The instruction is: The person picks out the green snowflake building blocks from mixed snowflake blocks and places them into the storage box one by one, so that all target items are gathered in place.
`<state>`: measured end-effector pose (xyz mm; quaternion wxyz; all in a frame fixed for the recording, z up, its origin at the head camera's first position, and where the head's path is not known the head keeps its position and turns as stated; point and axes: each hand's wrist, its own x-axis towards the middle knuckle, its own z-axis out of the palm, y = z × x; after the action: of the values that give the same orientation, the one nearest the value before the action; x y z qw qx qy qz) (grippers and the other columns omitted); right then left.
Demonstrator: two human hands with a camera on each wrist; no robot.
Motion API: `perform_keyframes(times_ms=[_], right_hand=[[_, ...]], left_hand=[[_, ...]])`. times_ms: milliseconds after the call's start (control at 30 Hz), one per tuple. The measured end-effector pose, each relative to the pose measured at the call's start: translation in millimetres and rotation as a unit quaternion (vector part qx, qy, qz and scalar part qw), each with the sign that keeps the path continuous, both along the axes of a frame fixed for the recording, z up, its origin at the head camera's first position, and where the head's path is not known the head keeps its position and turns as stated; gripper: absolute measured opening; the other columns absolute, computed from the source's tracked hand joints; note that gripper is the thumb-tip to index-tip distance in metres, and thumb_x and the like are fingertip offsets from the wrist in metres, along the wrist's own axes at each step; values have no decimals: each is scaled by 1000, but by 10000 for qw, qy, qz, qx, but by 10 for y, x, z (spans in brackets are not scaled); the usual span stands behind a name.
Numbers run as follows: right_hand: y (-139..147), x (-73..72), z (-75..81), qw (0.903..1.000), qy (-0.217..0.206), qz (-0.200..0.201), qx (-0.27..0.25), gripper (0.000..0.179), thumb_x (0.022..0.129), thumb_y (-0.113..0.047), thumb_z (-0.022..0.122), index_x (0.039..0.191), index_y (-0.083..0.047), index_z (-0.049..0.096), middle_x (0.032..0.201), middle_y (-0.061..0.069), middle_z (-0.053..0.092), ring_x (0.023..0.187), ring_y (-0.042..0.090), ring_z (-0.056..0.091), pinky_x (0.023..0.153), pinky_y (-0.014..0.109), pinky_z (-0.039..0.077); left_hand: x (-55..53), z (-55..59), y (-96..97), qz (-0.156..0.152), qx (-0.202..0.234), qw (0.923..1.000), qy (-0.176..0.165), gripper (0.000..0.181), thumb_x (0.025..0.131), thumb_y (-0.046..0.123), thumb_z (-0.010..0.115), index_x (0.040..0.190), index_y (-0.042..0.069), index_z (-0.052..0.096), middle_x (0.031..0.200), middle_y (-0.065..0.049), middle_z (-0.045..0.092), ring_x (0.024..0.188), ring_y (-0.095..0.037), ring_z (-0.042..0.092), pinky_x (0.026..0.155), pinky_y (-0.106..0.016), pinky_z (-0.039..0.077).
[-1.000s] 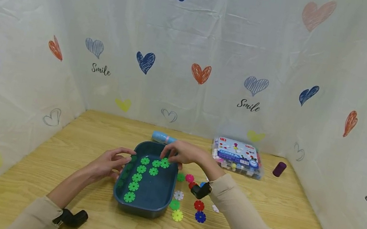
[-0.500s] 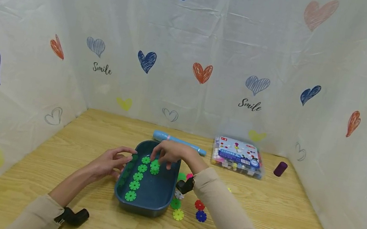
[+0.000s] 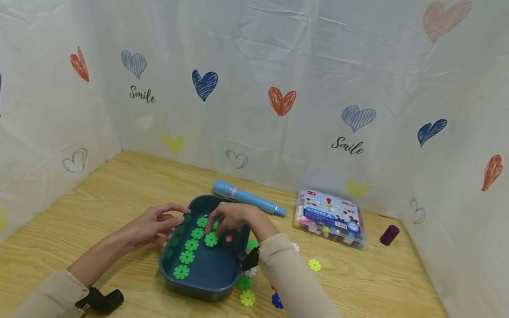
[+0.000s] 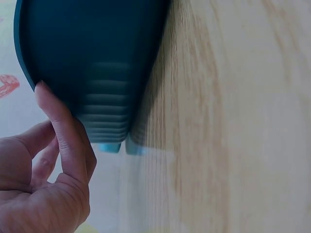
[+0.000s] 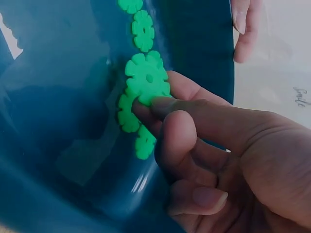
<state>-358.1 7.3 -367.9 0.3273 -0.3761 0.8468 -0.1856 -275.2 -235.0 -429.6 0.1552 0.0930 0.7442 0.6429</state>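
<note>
A dark blue-green plastic basin [image 3: 198,290] sits on the wooden table. Five green flower-shaped discs, among them the nearest disc [image 3: 180,271], form a line along its left side. My right hand [image 3: 230,218] is inside the basin, pinching another green flower-shaped disc [image 5: 148,77] between thumb and fingertips. In the right wrist view this disc overlaps other green discs lying on the basin floor [image 5: 63,121]. My left hand [image 3: 152,227] stays at the basin's left wall, a fingertip touching the rim in the left wrist view, its fingers relaxed.
Loose coloured discs, such as a yellow disc [image 3: 247,298] and a blue disc [image 3: 278,301], lie right of the basin, partly behind my right sleeve. Behind the basin are a light blue stick-shaped object [image 3: 252,200], a clear case [image 3: 331,218] and a dark purple cylinder [image 3: 389,235].
My right hand has moved left and nearer within the basin, bringing a green disc from the right toward the others. My left hand has stayed at the rim.
</note>
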Motion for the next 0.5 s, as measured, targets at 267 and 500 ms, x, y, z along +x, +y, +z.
perform_keyframes(times_ms=[267, 500], right_hand=[[-73, 65, 26, 9994, -79, -201, 259, 25, 92, -1, 63, 112, -14, 73, 97, 7, 70, 50, 12, 56, 50, 22, 42], [-118, 69, 9, 9980, 87, -186, 601, 22, 93, -5, 64, 109, -18, 74, 97, 3, 66, 52, 13, 57, 48, 21, 39]], left_hand=[[4, 5, 0, 13, -30, 10000, 17, 53, 101, 32, 56, 145, 8, 40, 88, 0, 58, 68, -9, 60, 56, -24, 55], [-3, 1, 5, 23, -87, 9999, 46, 53, 100, 32, 56, 145, 9, 40, 89, -2, 59, 68, -10, 61, 57, -25, 55]])
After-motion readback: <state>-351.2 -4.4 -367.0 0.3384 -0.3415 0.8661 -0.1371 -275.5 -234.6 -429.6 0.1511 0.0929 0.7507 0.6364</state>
